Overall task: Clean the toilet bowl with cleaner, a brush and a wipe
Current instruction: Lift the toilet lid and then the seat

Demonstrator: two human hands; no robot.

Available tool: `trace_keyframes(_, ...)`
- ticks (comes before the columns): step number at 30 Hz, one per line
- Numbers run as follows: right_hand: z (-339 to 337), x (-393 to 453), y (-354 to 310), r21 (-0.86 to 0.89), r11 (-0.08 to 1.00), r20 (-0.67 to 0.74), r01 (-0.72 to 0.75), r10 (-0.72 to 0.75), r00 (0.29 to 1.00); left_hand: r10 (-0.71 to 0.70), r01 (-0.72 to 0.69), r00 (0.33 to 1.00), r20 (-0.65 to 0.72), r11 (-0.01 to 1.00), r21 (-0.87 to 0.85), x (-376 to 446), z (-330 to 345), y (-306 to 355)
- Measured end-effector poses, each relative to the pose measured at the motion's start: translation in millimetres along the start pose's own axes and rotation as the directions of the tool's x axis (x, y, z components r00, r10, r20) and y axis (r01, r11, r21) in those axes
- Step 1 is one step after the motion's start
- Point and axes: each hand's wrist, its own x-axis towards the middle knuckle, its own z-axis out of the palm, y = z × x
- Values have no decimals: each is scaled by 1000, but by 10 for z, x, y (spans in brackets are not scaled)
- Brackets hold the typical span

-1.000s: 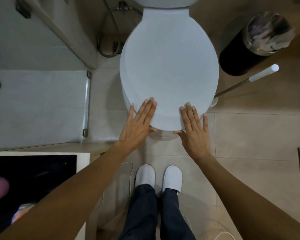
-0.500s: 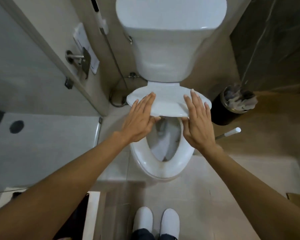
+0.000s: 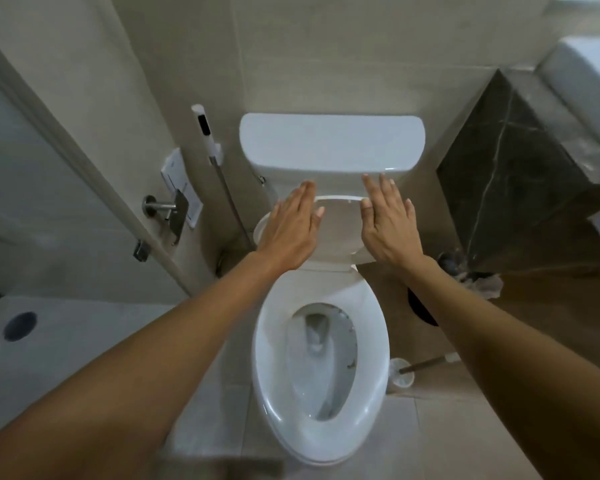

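A white toilet stands in the middle of the head view with its lid (image 3: pixel 336 233) raised almost upright against the tank (image 3: pixel 329 143). My left hand (image 3: pixel 288 230) and my right hand (image 3: pixel 388 223) lie flat with straight fingers on the lid's left and right sides. Below them the seat (image 3: pixel 274 368) is down and the bowl (image 3: pixel 323 362) is exposed, with water and some dark specks inside. A toilet brush (image 3: pixel 426 363) leans in its white holder (image 3: pixel 400 372) on the floor right of the bowl.
A bidet sprayer (image 3: pixel 205 133) hangs on the wall left of the tank, beside a paper holder (image 3: pixel 174 209). A black bin (image 3: pixel 420 306) with crumpled tissue sits right of the toilet, partly behind my right arm. A dark marble block (image 3: pixel 513 178) fills the right corner.
Both hands have swung the lid up from closed to nearly upright against the tank. The view has tilted up, and the open seat and bowl have come into sight.
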Motion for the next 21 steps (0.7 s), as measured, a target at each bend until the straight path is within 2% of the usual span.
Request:
trace_keyframes(3,-27,331,-19,12,998,7,-57,57,998,27,-26,1000,-8,998,52,136,-45,-5)
trace_keyframes(6,-44,576,-58,35,993,9,-115,115,993,36,-40,998,42,995,95,327,-111,-46)
trace_keyframes(13,-36,783,5,-29,998,19,-51,52,998,3,-28,984,179,990,137,854,-266,-128)
trace_keyframes(21,-35,1037,47,-118,992,129,-48,63,990,-59,27,976,209,988,151,1132,-287,-78)
